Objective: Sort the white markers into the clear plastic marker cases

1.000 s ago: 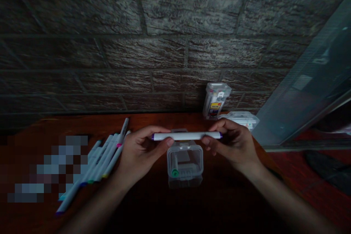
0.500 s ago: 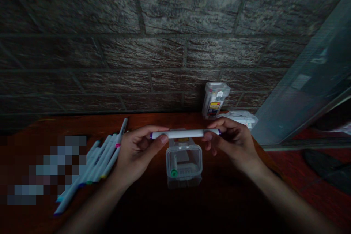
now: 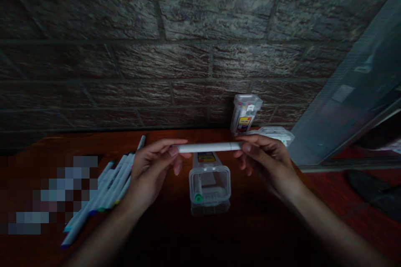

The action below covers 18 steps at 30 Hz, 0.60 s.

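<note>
A white marker [image 3: 205,147] lies level between my two hands, above a clear plastic case. My left hand [image 3: 156,162] pinches its left end, where a little purple shows. The right end is pinched by my right hand [image 3: 265,158], whose fingers cover the tip. Below them the clear case [image 3: 209,185] lies on its side with its open mouth toward me. Inside it, along the left wall, is a marker with a green end [image 3: 198,197]. Several white markers [image 3: 108,185] with coloured ends lie on the table beside my left forearm.
Against the brick wall [image 3: 188,58] stands a filled marker case [image 3: 246,112] with a yellow label. Another clear case [image 3: 278,133] lies behind my right hand. The wooden table [image 3: 188,242] ends at the right, beside a grey metal frame [image 3: 332,91]. A patch at left is pixelated.
The marker has turned in my fingers, and its ends are now more covered. My left thumb has shifted left toward the marker's end; my right thumb has moved onto the right end.
</note>
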Available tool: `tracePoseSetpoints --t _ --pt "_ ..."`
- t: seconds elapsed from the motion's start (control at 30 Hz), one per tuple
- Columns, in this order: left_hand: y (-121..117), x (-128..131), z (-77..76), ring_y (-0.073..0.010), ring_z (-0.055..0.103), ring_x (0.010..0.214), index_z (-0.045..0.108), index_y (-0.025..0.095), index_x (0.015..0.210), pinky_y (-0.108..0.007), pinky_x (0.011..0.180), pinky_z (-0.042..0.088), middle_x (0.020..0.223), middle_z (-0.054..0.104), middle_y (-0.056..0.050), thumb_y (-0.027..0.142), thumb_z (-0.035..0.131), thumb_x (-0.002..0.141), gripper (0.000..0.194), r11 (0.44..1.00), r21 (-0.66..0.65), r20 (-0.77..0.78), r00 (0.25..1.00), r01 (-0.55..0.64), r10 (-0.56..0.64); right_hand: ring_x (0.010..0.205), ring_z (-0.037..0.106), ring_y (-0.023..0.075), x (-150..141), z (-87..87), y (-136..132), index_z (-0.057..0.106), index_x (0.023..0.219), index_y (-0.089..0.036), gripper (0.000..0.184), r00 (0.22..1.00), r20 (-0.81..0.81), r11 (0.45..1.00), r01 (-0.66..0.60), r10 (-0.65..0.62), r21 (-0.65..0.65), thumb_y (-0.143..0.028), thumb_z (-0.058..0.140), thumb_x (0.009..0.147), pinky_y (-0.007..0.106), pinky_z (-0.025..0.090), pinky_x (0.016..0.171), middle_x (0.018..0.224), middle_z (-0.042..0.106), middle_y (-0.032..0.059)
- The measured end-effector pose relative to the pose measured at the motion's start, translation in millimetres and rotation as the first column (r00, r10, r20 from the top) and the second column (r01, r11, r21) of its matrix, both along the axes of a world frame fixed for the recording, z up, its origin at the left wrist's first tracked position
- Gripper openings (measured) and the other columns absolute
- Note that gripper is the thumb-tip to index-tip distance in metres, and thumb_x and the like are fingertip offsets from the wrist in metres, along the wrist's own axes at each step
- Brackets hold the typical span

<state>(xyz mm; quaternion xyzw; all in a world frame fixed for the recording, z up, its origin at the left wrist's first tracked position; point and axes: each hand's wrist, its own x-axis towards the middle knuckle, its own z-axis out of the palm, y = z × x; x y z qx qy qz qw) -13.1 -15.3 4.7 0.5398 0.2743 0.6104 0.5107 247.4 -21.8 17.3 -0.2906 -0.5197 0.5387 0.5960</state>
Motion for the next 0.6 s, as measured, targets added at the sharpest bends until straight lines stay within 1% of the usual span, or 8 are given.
tracePoseSetpoints --t 0.13,0.3,0.6 --pt "1.3 -0.2 -0.1 -0.0105 0.059 0.057 0.084 0.017 0.110 -0.022 0.054 0.047 0.087 0.082 -0.011 0.024 0.072 0.093 0.022 0.999 -0.037 0.045 0.999 0.022 -0.021 0.052 0.069 0.0099 0.5 2.1 -0.3 0.085 0.100 -0.022 0.019 0.999 -0.041 0.999 -0.022 0.020 -0.040 -0.032 0.086 0.085 0.015 0.054 0.043 0.079 0.082 0.0039" --pt "1.2 -0.4 2.2 -0.0113 0.059 0.056 0.084 0.015 0.112 -0.023 0.053 0.047 0.088 0.083 -0.013 0.025 0.072 0.093 0.025 0.997 -0.061 0.082 0.996 0.052 -0.047 0.052 0.068 0.0104 1.0 3.3 -1.6 0.085 0.102 -0.020 0.019 0.996 -0.076 0.997 -0.049 0.045 -0.058 -0.031 0.084 0.086 0.016 0.054 0.043 0.079 0.082 0.0041" --pt "1.0 -0.8 3.0 -0.0137 0.060 0.056 0.083 0.010 0.114 -0.026 0.054 0.047 0.088 0.082 -0.016 0.025 0.070 0.093 0.029 0.993 -0.077 0.126 0.989 0.090 -0.080 0.051 0.069 0.0123 1.6 7.0 -1.4 0.084 0.102 -0.016 0.022 0.987 -0.137 0.989 -0.096 0.081 -0.109 -0.031 0.083 0.085 0.017 0.054 0.042 0.078 0.083 0.0064"
